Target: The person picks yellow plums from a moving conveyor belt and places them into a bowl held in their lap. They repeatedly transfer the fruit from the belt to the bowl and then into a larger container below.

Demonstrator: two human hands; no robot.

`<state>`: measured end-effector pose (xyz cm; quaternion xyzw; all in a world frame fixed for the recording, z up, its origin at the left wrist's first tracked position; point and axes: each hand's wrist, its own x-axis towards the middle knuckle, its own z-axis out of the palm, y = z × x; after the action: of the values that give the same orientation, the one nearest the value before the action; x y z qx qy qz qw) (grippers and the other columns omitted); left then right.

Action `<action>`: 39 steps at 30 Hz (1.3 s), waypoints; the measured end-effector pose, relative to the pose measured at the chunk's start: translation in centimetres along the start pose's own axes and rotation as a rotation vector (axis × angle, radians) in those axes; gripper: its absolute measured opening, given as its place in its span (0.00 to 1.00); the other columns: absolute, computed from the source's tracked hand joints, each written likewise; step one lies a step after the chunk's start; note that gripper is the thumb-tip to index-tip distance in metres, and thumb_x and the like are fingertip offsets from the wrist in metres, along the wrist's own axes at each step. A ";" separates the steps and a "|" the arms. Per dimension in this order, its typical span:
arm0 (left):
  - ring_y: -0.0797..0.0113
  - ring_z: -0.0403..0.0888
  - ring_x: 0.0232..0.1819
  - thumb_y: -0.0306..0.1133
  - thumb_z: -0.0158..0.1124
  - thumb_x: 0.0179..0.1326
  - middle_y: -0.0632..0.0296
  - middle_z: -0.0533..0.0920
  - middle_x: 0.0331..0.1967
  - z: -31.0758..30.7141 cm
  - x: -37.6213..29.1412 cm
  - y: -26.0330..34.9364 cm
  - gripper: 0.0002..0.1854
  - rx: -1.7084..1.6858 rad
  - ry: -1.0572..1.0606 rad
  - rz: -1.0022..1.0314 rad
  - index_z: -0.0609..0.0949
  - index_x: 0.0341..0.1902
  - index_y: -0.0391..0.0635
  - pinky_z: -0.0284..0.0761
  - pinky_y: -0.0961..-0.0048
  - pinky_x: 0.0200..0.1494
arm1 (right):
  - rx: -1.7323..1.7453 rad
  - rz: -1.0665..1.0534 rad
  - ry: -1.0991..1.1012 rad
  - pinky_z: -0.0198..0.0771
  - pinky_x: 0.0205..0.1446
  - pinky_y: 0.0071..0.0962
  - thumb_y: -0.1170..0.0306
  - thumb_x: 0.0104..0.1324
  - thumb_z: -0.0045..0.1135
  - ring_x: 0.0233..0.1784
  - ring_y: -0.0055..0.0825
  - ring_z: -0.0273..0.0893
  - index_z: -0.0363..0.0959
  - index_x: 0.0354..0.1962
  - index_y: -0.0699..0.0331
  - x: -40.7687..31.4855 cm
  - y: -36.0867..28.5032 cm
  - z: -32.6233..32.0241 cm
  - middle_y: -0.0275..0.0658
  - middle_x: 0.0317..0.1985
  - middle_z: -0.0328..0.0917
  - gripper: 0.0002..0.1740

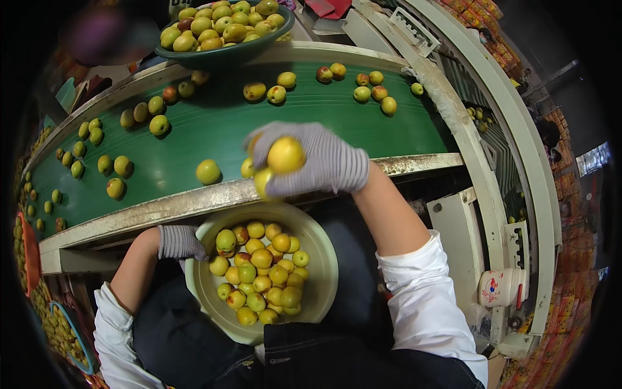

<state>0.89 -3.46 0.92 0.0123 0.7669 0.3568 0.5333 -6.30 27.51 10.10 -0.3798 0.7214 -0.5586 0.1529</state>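
My right hand (311, 158), in a grey knitted glove and slightly blurred, holds several yellow-green fruits (285, 154) above the near rail of a green conveyor belt (223, 136). Below it, a pale green plastic basin (323, 262) sits at my lap with many yellow, green and reddish fruits (261, 258) inside. My left hand (183, 244), gloved the same way, grips the basin's left rim; some of its fingers are hidden. Loose fruits lie scattered along the belt, one green-yellow fruit (208, 171) close to the near rail.
Across the belt, a dark green basin (233, 54) heaped with fruit stands at the far rail, a blurred shape beside it. A metal machine frame (466, 116) curves along the right, with a white container (498, 288) near it. An orange basin (30, 255) is at far left.
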 end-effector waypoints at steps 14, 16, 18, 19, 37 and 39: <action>0.65 0.82 0.26 0.30 0.70 0.44 0.53 0.85 0.29 0.0 1.1 -1.4 0.22 0.228 0.123 0.195 0.82 0.46 0.37 0.82 0.69 0.27 | -1.173 0.729 0.585 0.70 0.62 0.40 0.45 0.61 0.55 0.61 0.47 0.72 0.72 0.58 0.40 0.6 13.3 -15.6 0.47 0.58 0.72 0.27; 0.63 0.83 0.22 0.32 0.68 0.47 0.53 0.84 0.26 -0.2 0.7 -0.9 0.19 -0.025 -0.004 -0.020 0.83 0.44 0.38 0.81 0.70 0.23 | -1.135 0.673 0.519 0.71 0.57 0.40 0.47 0.63 0.56 0.51 0.48 0.78 0.71 0.58 0.48 0.9 14.3 -15.0 0.53 0.47 0.79 0.29; 0.65 0.83 0.21 0.33 0.65 0.50 0.54 0.84 0.25 -0.2 0.4 0.8 0.19 0.079 0.009 -0.015 0.81 0.44 0.35 0.82 0.69 0.23 | -1.290 0.515 0.478 0.74 0.51 0.39 0.48 0.61 0.59 0.46 0.47 0.81 0.72 0.57 0.50 0.0 16.9 -18.2 0.53 0.46 0.80 0.29; 0.64 0.84 0.22 0.34 0.66 0.50 0.54 0.84 0.24 -0.4 1.2 0.1 0.20 0.117 0.018 -0.014 0.81 0.45 0.35 0.83 0.68 0.23 | -1.328 0.470 0.443 0.74 0.52 0.37 0.45 0.60 0.59 0.47 0.42 0.82 0.73 0.57 0.52 -0.4 17.9 -19.1 0.51 0.46 0.82 0.31; 0.67 0.82 0.18 0.36 0.67 0.50 0.57 0.83 0.24 -0.4 1.2 -0.7 0.19 0.190 0.000 0.054 0.81 0.45 0.40 0.78 0.71 0.18 | -0.455 -0.079 -0.083 0.74 0.49 0.38 0.68 0.53 0.64 0.49 0.42 0.76 0.76 0.46 0.61 -7.9 -0.3 13.7 0.40 0.45 0.76 0.20; 0.66 0.82 0.20 0.32 0.69 0.48 0.56 0.84 0.27 -0.1 0.9 -0.1 0.23 0.134 0.044 0.067 0.81 0.50 0.39 0.80 0.72 0.19 | -0.571 -0.300 -0.091 0.68 0.56 0.45 0.66 0.54 0.60 0.52 0.40 0.74 0.78 0.44 0.56 -8.5 0.4 18.0 0.39 0.44 0.77 0.17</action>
<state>0.44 -3.29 0.14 0.0657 0.7997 0.3223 0.5023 10.81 21.24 2.08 -0.5340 0.7773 -0.3325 -0.0117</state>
